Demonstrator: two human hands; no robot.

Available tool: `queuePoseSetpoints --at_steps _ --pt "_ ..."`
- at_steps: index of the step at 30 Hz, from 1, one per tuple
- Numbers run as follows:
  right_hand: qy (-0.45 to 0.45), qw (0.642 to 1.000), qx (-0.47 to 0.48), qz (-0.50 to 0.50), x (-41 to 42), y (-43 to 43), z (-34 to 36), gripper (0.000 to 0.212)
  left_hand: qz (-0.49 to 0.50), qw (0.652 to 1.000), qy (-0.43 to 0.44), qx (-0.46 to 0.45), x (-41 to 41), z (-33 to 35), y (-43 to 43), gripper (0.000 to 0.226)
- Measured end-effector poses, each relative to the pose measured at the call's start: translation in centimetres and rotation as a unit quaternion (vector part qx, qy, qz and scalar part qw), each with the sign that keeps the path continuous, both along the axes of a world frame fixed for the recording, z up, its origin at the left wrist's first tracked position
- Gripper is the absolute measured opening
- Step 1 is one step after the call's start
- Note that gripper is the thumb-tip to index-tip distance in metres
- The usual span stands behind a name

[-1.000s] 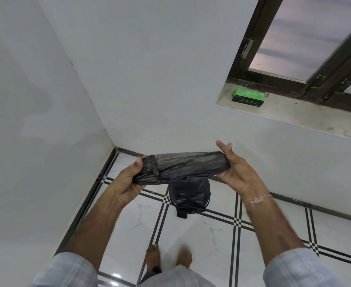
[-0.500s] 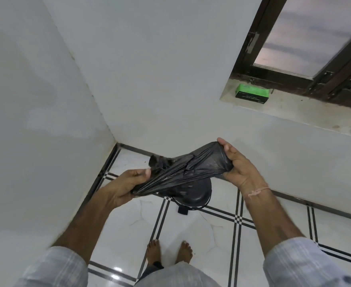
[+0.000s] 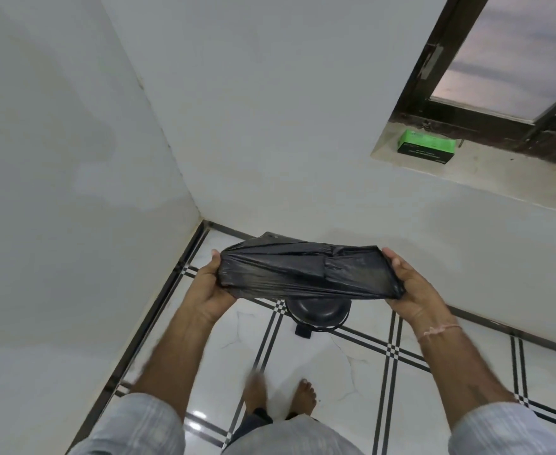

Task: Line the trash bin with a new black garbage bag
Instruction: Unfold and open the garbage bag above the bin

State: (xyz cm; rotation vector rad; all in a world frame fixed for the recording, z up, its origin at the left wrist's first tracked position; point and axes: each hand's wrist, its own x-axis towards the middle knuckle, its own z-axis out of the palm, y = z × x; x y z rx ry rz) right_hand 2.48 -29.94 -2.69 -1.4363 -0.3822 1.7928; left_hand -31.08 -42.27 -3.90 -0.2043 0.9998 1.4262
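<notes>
Bag: black garbage bag point(image 3: 306, 274) was stretched flat at frame centre.
Left hand point(image 3: 212, 287): grip closed on its left end.
Right hand point(image 3: 413, 289): grip closed on its right end.
Trash bin point(image 3: 317, 311): stood on the tiled floor point(image 3: 345, 366) just below the bag, lid shut.

Bag: crumpled black plastic garbage bag point(image 3: 306, 272) spans between left hand point(image 3: 211, 284) and right hand point(image 3: 413, 287).
Bin: round black lidded trash bin point(image 3: 317, 311) on tiled floor point(image 3: 335, 366), directly below bag, near the wall corner.
Box: green rectangular cardboard box point(image 3: 426, 147) on stone window sill point(image 3: 486, 178), upper right.
</notes>
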Motion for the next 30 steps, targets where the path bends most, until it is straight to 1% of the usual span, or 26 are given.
queuePoseSetpoints --at_steps 3,6,7,8,11,12,13,14,16,17,18,19,20,21,22,23,24,25,26,27,28,29,30 --pt "-0.003 1.000 -0.017 -0.006 0.3 -0.1 -0.4 0.021 0.026 1.000 -0.006 -0.007 0.4 0.1 0.7 0.047" --pt "-0.014 1.000 -0.014 0.005 0.5 -0.1 -0.7 0.019 0.046 0.999 -0.016 -0.005 0.6 -0.2 0.8 0.064" --pt "-0.010 1.000 -0.006 0.010 0.6 -0.1 -0.8 0.022 0.037 0.999 -0.007 -0.007 0.8 -0.1 0.7 0.064" --pt "-0.003 1.000 0.009 0.017 0.8 0.0 -0.8 0.033 0.017 1.000 0.009 -0.008 0.9 0.1 0.7 0.060" --pt "0.005 0.996 0.055 0.076 1.1 -0.1 -0.5 0.081 -0.034 0.998 0.052 -0.024 0.9 0.7 0.9 0.049" --pt "-0.006 0.992 0.067 0.108 0.9 -0.2 -0.4 0.090 -0.040 0.997 0.063 -0.035 1.1 0.8 1.1 0.048" --pt "-0.027 0.986 0.077 0.145 0.5 -0.2 -0.1 0.095 -0.044 0.995 0.068 -0.050 1.5 0.9 1.6 0.048" --pt "-0.058 0.979 0.083 0.178 -0.1 0.0 0.3 0.096 -0.049 0.993 0.067 -0.080 2.1 1.1 2.3 0.049" --pt "-0.107 0.965 0.088 0.225 -2.2 1.0 1.9 0.090 -0.022 0.987 0.072 -0.139 3.2 2.6 4.5 0.050" --pt "-0.116 0.958 0.106 0.239 -3.8 2.0 3.5 0.086 -0.002 0.987 0.090 -0.134 3.4 3.9 6.2 0.047" --pt "-0.126 0.952 0.144 0.240 -5.3 3.3 5.4 0.081 0.013 0.988 0.114 -0.101 3.5 5.3 8.2 0.044" --pt "-0.154 0.934 0.230 0.225 -6.7 4.9 7.2 0.076 0.028 0.987 0.149 -0.050 3.5 7.0 10.3 0.042" --pt "-0.199 0.901 0.342 0.181 -7.9 6.2 8.5 0.068 0.039 0.980 0.193 0.006 3.5 8.6 12.0 0.041" --pt "-0.279 0.829 0.467 0.129 -8.8 7.3 9.4 0.062 0.045 0.969 0.239 0.052 3.9 10.5 13.1 0.037" --pt "-0.393 0.720 0.559 0.120 -8.9 7.4 9.2 0.063 0.034 0.954 0.284 0.086 4.4 11.1 12.6 0.029" --pt "-0.495 0.618 0.592 0.151 -9.1 7.1 8.0 0.066 0.010 0.945 0.316 0.080 4.9 10.1 11.9 0.023" --pt "-0.570 0.577 0.524 0.260 -8.8 5.7 5.9 0.067 -0.014 0.939 0.342 0.019 5.4 7.9 11.0 0.026" --pt "-0.587 0.583 0.386 0.407 -7.6 2.9 3.3 0.066 -0.058 0.945 0.318 -0.052 6.4 5.0 8.9 0.027" --pt "-0.544 0.618 0.238 0.516 -6.3 0.2 1.0 0.067 -0.095 0.954 0.253 -0.126 7.0 2.3 6.4 0.020" --pt "-0.479 0.664 0.149 0.555 -5.1 -1.6 -1.1 0.068 -0.137 0.955 0.175 -0.195 7.1 0.3 4.0 0.024" --pt "-0.411 0.734 0.102 0.531 -4.2 -2.5 -2.0 0.068 -0.157 0.954 0.109 -0.233 7.0 -0.4 1.9 0.036" --pt "-0.337 0.805 0.056 0.486 -3.8 -2.4 -1.8 0.069 -0.146 0.955 0.069 -0.247 6.4 -1.0 0.9 0.038" --pt "-0.265 0.860 0.019 0.436 -3.8 -1.9 -1.5 0.069 -0.135 0.959 0.053 -0.243 5.9 -1.1 1.0 0.036"
